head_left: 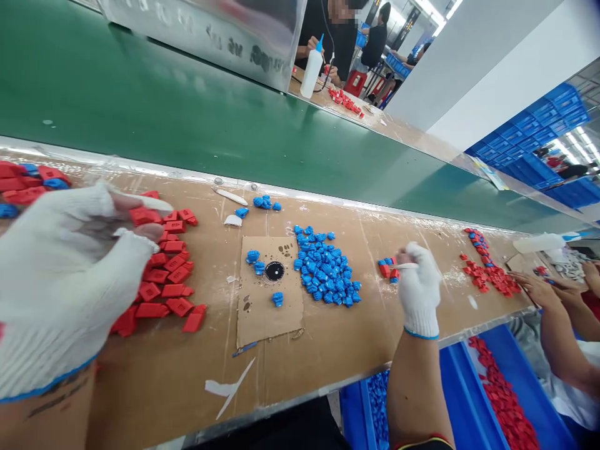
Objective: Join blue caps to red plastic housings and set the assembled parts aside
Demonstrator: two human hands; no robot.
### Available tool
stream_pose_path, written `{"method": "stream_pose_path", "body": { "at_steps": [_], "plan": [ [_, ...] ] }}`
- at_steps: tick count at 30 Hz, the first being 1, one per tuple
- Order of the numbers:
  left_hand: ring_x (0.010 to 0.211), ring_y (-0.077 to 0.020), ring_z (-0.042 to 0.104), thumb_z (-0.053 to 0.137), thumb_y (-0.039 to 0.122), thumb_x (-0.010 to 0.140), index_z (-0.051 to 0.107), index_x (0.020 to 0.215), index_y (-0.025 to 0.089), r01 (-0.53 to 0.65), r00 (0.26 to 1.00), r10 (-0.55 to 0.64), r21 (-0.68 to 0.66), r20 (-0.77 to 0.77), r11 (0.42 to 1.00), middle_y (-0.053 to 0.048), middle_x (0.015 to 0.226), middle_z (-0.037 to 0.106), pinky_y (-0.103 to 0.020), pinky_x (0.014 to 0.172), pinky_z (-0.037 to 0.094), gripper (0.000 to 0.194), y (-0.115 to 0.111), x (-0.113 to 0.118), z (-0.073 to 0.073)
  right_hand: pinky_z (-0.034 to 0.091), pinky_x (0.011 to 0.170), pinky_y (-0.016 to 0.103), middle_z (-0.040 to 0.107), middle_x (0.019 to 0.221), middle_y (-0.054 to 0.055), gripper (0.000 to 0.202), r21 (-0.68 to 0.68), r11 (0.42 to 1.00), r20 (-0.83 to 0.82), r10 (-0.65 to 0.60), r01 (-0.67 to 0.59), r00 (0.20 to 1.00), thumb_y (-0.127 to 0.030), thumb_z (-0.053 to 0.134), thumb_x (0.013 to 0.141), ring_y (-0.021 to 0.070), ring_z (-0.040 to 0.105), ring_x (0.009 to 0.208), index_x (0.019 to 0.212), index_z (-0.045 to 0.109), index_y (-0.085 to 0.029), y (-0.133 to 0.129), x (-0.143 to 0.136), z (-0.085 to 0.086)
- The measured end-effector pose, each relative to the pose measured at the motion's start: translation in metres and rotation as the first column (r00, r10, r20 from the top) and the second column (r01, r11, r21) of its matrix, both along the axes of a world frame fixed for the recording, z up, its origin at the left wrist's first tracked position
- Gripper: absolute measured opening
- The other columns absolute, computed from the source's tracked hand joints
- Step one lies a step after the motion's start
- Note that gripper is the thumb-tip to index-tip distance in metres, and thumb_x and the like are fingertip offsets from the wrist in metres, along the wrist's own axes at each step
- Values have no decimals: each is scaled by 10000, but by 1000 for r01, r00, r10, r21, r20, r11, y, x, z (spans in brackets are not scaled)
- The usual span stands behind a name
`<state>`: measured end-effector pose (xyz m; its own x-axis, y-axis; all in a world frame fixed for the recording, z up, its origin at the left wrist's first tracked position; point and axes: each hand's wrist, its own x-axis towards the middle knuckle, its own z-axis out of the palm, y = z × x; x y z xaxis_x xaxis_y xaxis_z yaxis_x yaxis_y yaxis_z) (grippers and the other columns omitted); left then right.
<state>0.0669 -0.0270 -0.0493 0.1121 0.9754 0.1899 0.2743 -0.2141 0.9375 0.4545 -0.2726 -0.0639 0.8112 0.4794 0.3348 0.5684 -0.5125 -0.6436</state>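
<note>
My left hand (70,269), in a white knit glove with bare thumb and fingertips, is closed on a small red plastic piece (144,216) at the left. Just beyond it lie many similar red pieces (174,275) in rough rows. My right hand (419,284), gloved too, is at the right with its fingers pinched together; whether they hold anything is hidden. Beside its fingertips is a little group of joined red and blue pieces (388,270). Between my hands a heap of blue fist-shaped pieces (325,265) lies on the table, next to a cardboard sheet (293,315) bearing a black disc (274,270).
A green conveyor belt (210,125) runs behind the cardboard-covered table (328,359). Blue bins (450,381) stand below the front edge. At the right a co-worker's hands (539,290) are near red pieces (501,281). A white bottle (311,74) stands across the belt.
</note>
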Motion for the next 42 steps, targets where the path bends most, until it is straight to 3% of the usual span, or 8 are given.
{"method": "stream_pose_path", "body": {
  "at_steps": [2, 4, 6, 10, 17, 24, 32, 42],
  "plan": [
    [879, -191, 734, 715, 83, 744, 687, 1063, 232, -4, 987, 13, -57, 162, 998, 6, 985, 746, -390, 891, 626, 353, -11, 16, 6, 508, 884, 384, 697, 945, 35, 155, -174, 934, -23, 312, -312, 950, -383, 673, 833, 241, 642, 928, 913, 677, -251, 20, -19, 5],
    [879, -179, 735, 759, 104, 737, 712, 1004, 214, 58, 970, -39, -73, 238, 996, -19, 981, 764, -322, 810, 611, 292, -18, 27, 5, 458, 820, 358, 674, 885, 31, 49, -429, 756, -16, 540, -494, 841, -266, 612, 876, 234, 602, 890, 862, 656, -248, 41, -34, 8],
    [863, -163, 733, 803, 138, 749, 710, 935, 217, 161, 945, -130, -81, 301, 984, -22, 975, 765, -283, 747, 594, 223, -20, 31, -1, 397, 762, 342, 668, 909, 47, 133, -623, 607, 7, 636, -494, 771, -196, 536, 927, 240, 569, 889, 882, 652, -243, 59, -43, 9],
    [799, -143, 728, 849, 167, 771, 655, 943, 243, 361, 844, -252, -155, 473, 920, 21, 918, 724, -283, 734, 597, 270, -22, 34, -12, 373, 747, 330, 700, 1070, 69, 210, -691, 525, 9, 694, -497, 720, -138, 560, 900, 257, 579, 959, 994, 713, -248, 80, -43, 9],
    [737, -107, 621, 862, 212, 791, 624, 886, 196, 497, 731, -237, -261, 640, 828, 3, 858, 690, -252, 667, 540, 257, -27, 44, -14, 450, 795, 351, 750, 1006, 55, 208, -682, 484, -17, 739, -548, 673, -129, 590, 863, 266, 650, 947, 968, 723, -250, 91, -37, 4],
    [748, -103, 630, 908, 184, 731, 617, 864, 186, 531, 677, -235, -242, 697, 812, 13, 845, 665, -242, 683, 556, 320, -27, 49, -21, 569, 872, 397, 750, 1116, 74, 248, -371, 638, 11, 729, -675, 684, -158, 599, 859, 250, 727, 964, 1080, 675, -242, 87, -41, 7],
    [730, -97, 627, 872, 149, 752, 603, 854, 187, 563, 654, -262, -224, 710, 796, 19, 841, 657, -253, 683, 525, 290, -24, 50, -28, 517, 792, 319, 657, 930, 24, 274, -257, 234, 3, 970, -938, 242, -9, 494, 820, 176, 622, 866, 872, 638, -236, 119, -100, 44],
    [714, -102, 631, 816, 144, 788, 575, 855, 183, 568, 655, -265, -230, 708, 791, 18, 823, 662, -272, 704, 497, 253, -24, 50, -26, 487, 649, 285, 758, 966, 1, 303, -395, 299, -197, 896, -869, 398, -76, 591, 824, 135, 640, 664, 1071, 609, -251, 126, -122, 40]
  ]
}}
